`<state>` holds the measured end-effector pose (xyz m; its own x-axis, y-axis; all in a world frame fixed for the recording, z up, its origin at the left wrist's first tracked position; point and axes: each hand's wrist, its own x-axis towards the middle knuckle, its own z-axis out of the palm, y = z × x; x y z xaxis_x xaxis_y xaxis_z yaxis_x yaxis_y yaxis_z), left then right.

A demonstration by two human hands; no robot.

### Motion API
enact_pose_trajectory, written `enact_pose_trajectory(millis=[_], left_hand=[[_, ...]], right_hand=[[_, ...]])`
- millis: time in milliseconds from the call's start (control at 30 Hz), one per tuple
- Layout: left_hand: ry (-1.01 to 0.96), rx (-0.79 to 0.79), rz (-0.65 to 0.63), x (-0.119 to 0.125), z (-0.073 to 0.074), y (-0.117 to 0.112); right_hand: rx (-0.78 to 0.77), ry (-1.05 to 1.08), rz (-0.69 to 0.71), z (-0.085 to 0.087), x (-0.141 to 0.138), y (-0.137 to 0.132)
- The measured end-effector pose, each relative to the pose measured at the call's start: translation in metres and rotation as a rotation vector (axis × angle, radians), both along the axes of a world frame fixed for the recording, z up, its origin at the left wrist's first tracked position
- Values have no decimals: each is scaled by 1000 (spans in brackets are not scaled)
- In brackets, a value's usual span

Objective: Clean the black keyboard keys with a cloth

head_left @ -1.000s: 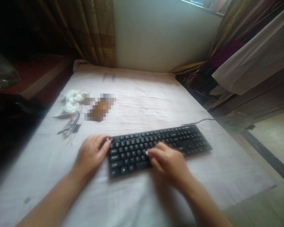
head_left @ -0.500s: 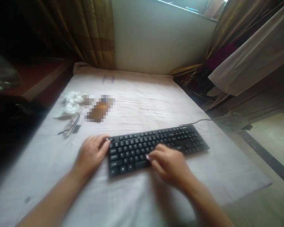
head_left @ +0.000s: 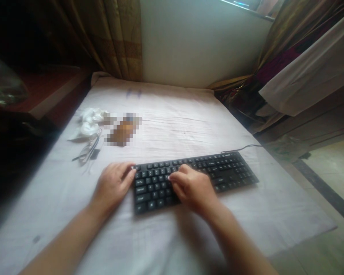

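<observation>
A black keyboard (head_left: 218,179) lies flat on the pale sheet, slightly slanted, its cable (head_left: 246,146) leaving the back edge toward the right. At its upper left corner, my left hand (head_left: 111,183) is closed, thumb and fingers gripping the edge. My right hand (head_left: 190,187) is over the keys left of the middle, fingers pinched together. A tiny whitish bit shows at those fingertips, too small to name. The hand hides the keys beneath it.
Crumpled white cloth or tissue (head_left: 90,121) lies at the left, with thin cords or tools (head_left: 88,149) beside it. A blurred-out orange-brown object (head_left: 122,131) is near them. A wooden ledge (head_left: 54,89) stands left; curtains (head_left: 120,38) and hanging cloth (head_left: 306,76) border the sides.
My right hand has moved left and a little up across the keys, still pinched. My left hand keeps its grip on the keyboard corner. The whole view has shifted slightly.
</observation>
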<state>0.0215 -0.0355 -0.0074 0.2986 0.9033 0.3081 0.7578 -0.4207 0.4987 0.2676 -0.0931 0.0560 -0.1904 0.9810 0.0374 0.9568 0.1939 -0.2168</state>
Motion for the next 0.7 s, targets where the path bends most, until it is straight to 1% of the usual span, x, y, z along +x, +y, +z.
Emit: enact_pose_trajectory(millis=[133, 267, 467, 600, 700], left_hand=[[2, -9, 5, 0, 1, 0], [5, -10, 13, 1, 2, 1], [-2, -5, 4, 1, 2, 1], [-1, -10, 0, 1, 2, 1], [-3, -14, 5, 1, 2, 1]], right_hand=[[-7, 15, -5, -2, 5, -12], [18, 61, 6, -5, 9, -23], [26, 141, -22, -8, 13, -36], [1, 174, -38, -6, 14, -40], [-17, 173, -23, -2, 15, -38]])
